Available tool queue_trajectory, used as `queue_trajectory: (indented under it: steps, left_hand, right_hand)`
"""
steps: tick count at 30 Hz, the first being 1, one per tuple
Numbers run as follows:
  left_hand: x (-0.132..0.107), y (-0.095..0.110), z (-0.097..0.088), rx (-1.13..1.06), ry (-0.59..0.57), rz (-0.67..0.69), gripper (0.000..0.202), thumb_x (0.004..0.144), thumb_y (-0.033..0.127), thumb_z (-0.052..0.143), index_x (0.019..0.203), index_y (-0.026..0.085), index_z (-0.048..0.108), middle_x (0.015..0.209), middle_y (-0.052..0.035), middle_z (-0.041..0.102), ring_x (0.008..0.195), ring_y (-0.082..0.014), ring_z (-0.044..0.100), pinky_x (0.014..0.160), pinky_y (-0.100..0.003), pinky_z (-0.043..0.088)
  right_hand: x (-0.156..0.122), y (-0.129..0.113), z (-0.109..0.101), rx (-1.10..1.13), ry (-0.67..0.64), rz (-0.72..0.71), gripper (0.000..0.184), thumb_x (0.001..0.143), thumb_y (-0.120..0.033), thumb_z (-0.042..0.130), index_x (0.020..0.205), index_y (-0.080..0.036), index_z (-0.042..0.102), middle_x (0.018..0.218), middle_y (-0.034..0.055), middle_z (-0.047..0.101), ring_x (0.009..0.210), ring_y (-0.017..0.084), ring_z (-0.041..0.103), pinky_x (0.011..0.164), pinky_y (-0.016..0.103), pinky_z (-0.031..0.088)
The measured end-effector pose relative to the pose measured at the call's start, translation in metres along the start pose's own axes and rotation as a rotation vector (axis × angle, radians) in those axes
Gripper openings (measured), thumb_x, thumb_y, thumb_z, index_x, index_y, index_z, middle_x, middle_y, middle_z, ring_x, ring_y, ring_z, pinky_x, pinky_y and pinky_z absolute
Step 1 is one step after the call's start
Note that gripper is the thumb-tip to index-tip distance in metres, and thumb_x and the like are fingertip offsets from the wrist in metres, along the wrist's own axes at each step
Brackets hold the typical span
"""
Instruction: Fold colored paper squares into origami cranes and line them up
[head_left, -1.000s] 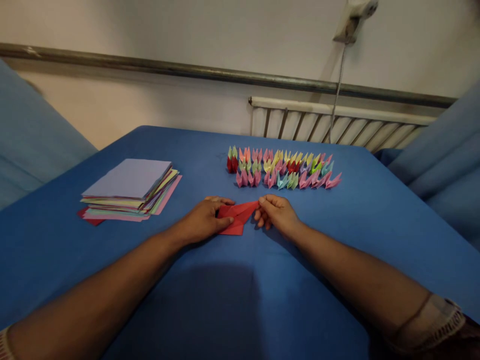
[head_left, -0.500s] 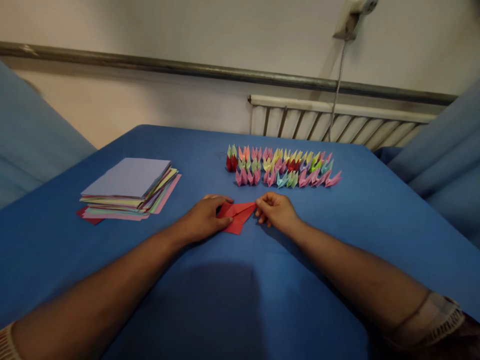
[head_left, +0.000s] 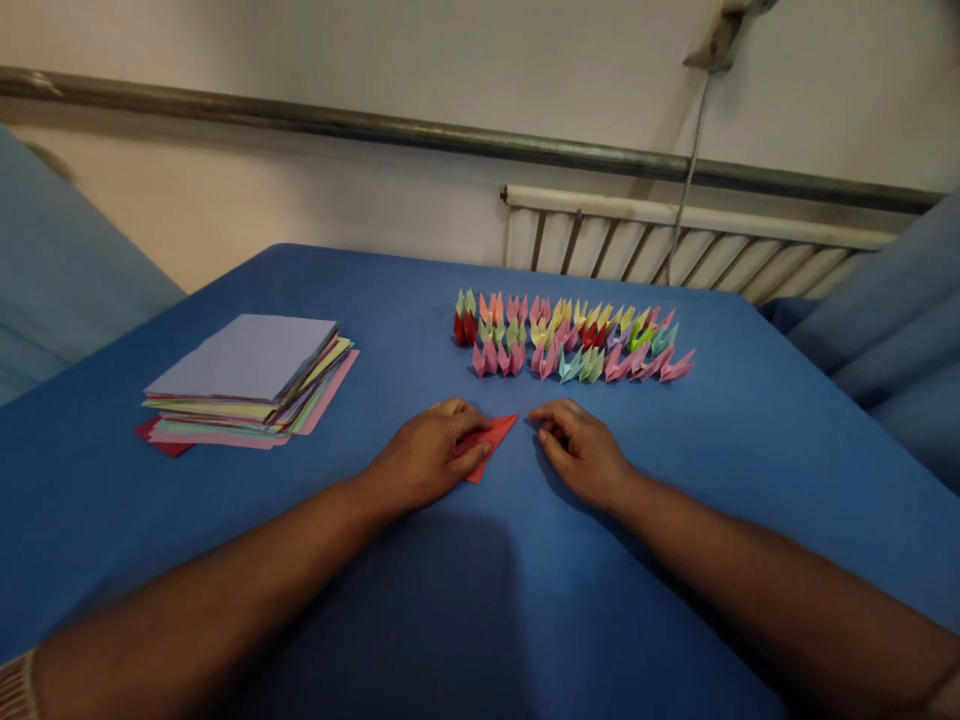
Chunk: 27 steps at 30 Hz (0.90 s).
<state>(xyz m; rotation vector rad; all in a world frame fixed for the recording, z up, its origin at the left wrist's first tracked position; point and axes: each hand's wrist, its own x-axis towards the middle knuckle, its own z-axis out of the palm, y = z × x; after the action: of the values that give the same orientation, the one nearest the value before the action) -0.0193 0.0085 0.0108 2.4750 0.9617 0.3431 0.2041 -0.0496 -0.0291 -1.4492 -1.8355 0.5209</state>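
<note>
A red sheet of folded origami paper (head_left: 491, 437) lies on the blue table, its pointed tip toward the right. My left hand (head_left: 431, 452) rests over its left part, thumb and fingers closed on the paper and hiding much of it. Just right of the tip, my right hand (head_left: 583, 450) hovers close to the surface, apart from the paper. Its fingers are bent with a gap between thumb and forefinger, and nothing shows in them.
Rows of small folded paper cranes (head_left: 574, 340) in several colours stand beyond my hands. A stack of coloured paper sheets (head_left: 244, 358) sits at left. Behind the blue table (head_left: 360, 290) are a metal rail (head_left: 420, 137), a radiator (head_left: 600, 207) and a hanging cord (head_left: 688, 180).
My right hand has let go of the paper's right tip and moved a little to the right. My left hand now covers more of the red paper, which looks narrower.
</note>
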Motion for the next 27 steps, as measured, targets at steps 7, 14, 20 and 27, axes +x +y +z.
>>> queue_trajectory:
  steps: [7, 14, 20, 27]
  left_hand:
    - [0.003, 0.001, 0.001, 0.015, -0.016, -0.052, 0.026, 0.091, 0.041, 0.049, 0.102, 0.022, 0.064, 0.098, -0.0041, 0.061, 0.089, -0.0192, 0.058, 0.080, -0.031, 0.043]
    - [0.004, 0.003, 0.006, 0.031, 0.021, -0.170, 0.026, 0.083, 0.046, 0.059, 0.087, 0.020, 0.058, 0.092, -0.0034, 0.056, 0.078, -0.0189, 0.055, 0.069, -0.031, 0.041]
    - [0.005, 0.000, 0.007, -0.022, 0.024, -0.166, 0.023, 0.082, 0.042, 0.061, 0.085, 0.020, 0.057, 0.095, -0.0041, 0.057, 0.084, -0.0201, 0.056, 0.077, -0.034, 0.044]
    - [0.004, 0.000, 0.008, -0.010, 0.041, -0.177, 0.024, 0.081, 0.041, 0.063, 0.093, 0.020, 0.058, 0.100, -0.0044, 0.058, 0.088, -0.0203, 0.058, 0.080, -0.034, 0.045]
  right_hand:
    - [-0.005, -0.014, -0.004, -0.412, -0.225, -0.148, 0.043, 0.095, -0.033, 0.047, 0.137, -0.026, 0.051, 0.140, 0.0116, 0.049, 0.123, 0.031, 0.046, 0.100, 0.051, 0.040]
    - [-0.008, -0.019, -0.004, -0.430, -0.247, -0.177, 0.038, 0.096, -0.028, 0.044, 0.131, -0.025, 0.058, 0.137, 0.0117, 0.053, 0.121, 0.029, 0.049, 0.098, 0.048, 0.041]
    - [-0.008, -0.022, -0.004, -0.448, -0.229, -0.149, 0.040, 0.096, -0.027, 0.045, 0.134, -0.026, 0.055, 0.141, 0.0136, 0.049, 0.124, 0.030, 0.047, 0.099, 0.049, 0.040]
    - [-0.007, -0.022, -0.005, -0.483, -0.280, -0.083, 0.049, 0.097, -0.034, 0.041, 0.145, -0.023, 0.043, 0.149, 0.0118, 0.041, 0.133, 0.028, 0.038, 0.107, 0.047, 0.033]
